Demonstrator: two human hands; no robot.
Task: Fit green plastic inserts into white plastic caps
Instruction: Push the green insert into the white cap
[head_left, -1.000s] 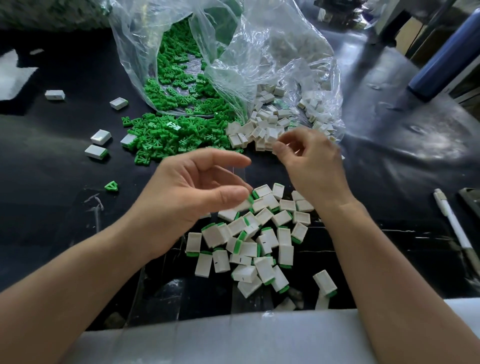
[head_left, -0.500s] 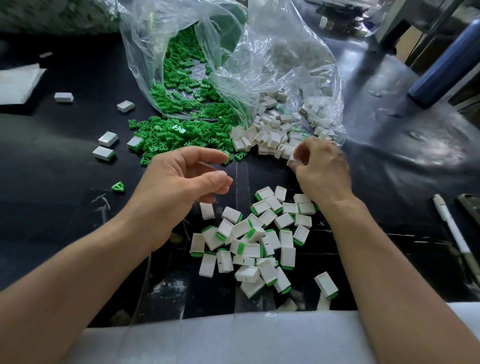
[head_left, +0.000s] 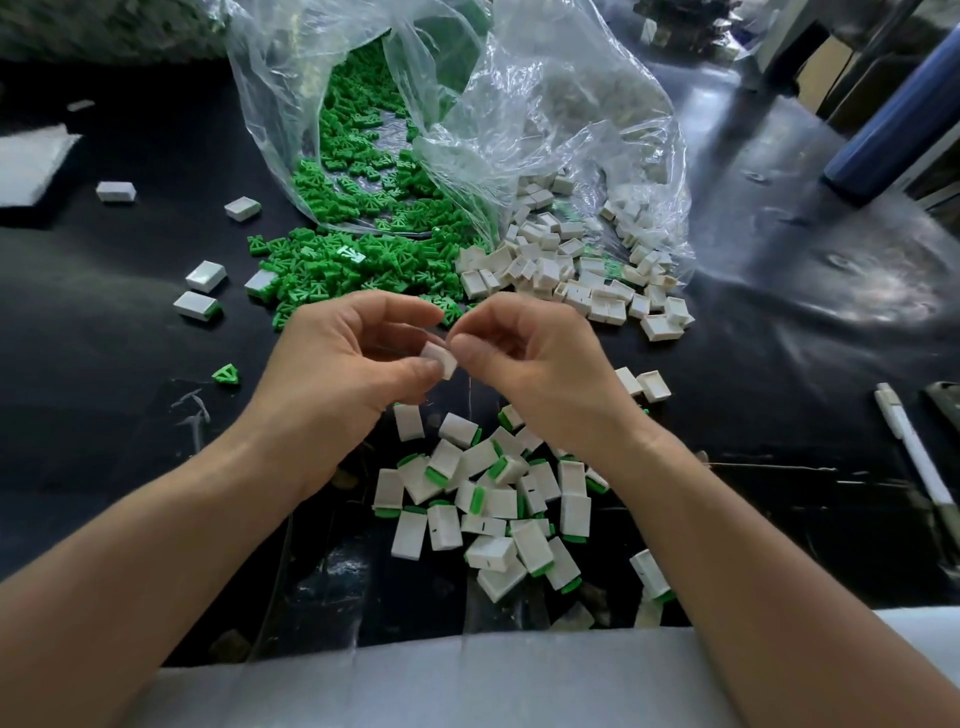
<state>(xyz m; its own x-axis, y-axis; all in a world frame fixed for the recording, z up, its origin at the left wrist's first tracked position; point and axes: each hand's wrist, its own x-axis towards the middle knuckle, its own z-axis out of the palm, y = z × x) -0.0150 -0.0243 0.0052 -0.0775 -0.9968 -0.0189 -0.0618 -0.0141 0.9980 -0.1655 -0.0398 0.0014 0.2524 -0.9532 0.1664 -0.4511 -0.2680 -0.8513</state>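
Left hand (head_left: 337, 364) pinches white cap (head_left: 440, 359) by flat sides; right hand (head_left: 535, 374) seemingly pinches it too. Light, stiff, slippery plastic.

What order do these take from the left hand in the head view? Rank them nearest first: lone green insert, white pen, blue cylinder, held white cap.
1. white cap, pinched at the fingertips of the left hand
2. lone green insert, just to the hand's left
3. white pen, far right
4. blue cylinder, back right corner
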